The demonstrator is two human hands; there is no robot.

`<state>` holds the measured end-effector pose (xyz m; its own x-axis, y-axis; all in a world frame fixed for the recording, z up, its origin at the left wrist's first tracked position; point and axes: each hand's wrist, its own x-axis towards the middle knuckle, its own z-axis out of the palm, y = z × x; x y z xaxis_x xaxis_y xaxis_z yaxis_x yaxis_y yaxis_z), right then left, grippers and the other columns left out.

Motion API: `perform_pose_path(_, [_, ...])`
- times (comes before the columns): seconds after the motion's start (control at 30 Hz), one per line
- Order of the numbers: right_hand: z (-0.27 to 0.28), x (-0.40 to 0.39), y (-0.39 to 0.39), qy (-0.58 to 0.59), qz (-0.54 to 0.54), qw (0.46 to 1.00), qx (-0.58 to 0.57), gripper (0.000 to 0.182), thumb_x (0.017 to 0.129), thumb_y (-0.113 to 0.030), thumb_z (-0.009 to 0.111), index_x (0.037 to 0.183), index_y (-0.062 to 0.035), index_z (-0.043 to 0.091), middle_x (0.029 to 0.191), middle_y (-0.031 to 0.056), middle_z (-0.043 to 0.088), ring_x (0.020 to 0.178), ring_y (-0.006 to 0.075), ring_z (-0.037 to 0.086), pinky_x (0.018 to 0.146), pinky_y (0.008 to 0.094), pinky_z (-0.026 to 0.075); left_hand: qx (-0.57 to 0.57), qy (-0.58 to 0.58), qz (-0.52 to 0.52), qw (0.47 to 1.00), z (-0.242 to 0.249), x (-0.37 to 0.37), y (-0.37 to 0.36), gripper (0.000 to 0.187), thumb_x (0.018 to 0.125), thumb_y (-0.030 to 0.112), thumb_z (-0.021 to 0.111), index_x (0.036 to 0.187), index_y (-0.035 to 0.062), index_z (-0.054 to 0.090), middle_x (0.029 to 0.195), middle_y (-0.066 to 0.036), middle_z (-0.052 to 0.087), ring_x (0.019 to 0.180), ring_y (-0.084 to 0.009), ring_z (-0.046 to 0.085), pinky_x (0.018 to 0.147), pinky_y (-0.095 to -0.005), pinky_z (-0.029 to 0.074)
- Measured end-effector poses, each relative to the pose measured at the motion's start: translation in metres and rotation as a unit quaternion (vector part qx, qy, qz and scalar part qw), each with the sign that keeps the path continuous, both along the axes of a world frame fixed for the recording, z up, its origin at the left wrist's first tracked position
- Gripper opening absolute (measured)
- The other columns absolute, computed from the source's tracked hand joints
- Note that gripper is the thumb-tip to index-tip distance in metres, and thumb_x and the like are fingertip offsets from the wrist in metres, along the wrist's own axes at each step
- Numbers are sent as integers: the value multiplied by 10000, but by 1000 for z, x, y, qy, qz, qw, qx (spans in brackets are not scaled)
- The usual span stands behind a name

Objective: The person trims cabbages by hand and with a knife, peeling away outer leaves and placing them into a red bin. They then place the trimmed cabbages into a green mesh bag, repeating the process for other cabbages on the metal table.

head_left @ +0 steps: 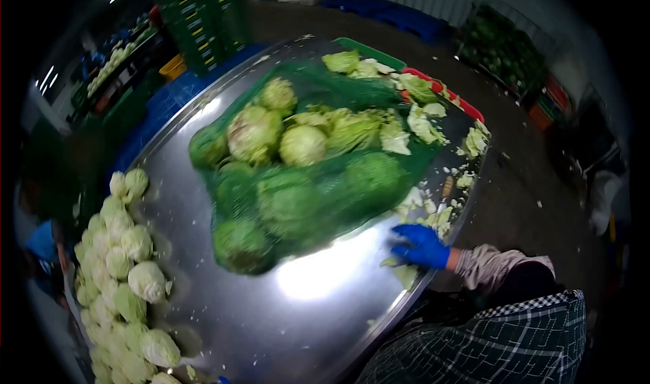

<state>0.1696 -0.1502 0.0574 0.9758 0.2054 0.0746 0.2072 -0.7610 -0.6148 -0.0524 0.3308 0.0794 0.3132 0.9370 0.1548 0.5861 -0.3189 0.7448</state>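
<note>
My right hand, in a blue glove, is low over the near right part of the metal table. Its fingers are stretched out and apart, beside pale cabbage leaf scraps. Only a sliver of blue at the bottom edge shows what appears to be my left hand; its fingers are hidden. Across the middle of the table lies a green mesh sack, its mouth spread open. Several cabbages show in the opening, and others are covered by the mesh.
Trimmed cabbages are heaped along the table's left side. Leaf scraps and a brown handle-like piece lie by the right edge. Red and green crates adjoin the far edge. Stacked green crates stand behind; a person is at left.
</note>
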Motion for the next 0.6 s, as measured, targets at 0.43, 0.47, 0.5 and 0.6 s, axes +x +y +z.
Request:
perform_pose_path(0.43, [-82, 123, -291, -144, 205, 938, -238, 525, 768, -219, 618, 1287, -206, 536, 1248, 122, 547, 1138, 321, 507, 979, 534, 340, 441, -3, -468, 766, 19, 400, -354, 552, 831, 476, 658, 1142, 24, 597, 1127, -189, 624, 1050, -366, 570, 935, -457, 414])
perform_pose_path(0.47, [-70, 124, -279, -187, 220, 924, -249, 521, 787, -218, 600, 1302, -213, 523, 1257, 124, 542, 1152, 318, 501, 989, 535, 334, 423, 67, -476, 768, 13, 411, -351, 512, 834, 504, 635, 1039, 35, 616, 1023, -180, 637, 944, -364, 581, 861, -449, 425])
perform_pose_path(0.5, [-58, 126, -269, -230, 233, 908, -261, 517, 806, -218, 583, 1318, -220, 511, 1266, 127, 538, 1167, 315, 494, 999, 536, 327, 402, 135, -481, 767, 8, 422, -343, 495, 837, 532, 612, 936, 47, 634, 918, -172, 650, 839, -362, 592, 787, -442, 437])
perform_pose_path(0.6, [-103, 127, -253, -204, 324, 887, -259, 288, 766, -213, 606, 1047, -153, 631, 1001, 80, 591, 951, 270, 558, 858, 479, 406, 282, 126, -502, 807, 1, 407, -339, 532, 841, 563, 588, 677, 58, 607, 636, -169, 581, 566, -363, 526, 583, -443, 391])
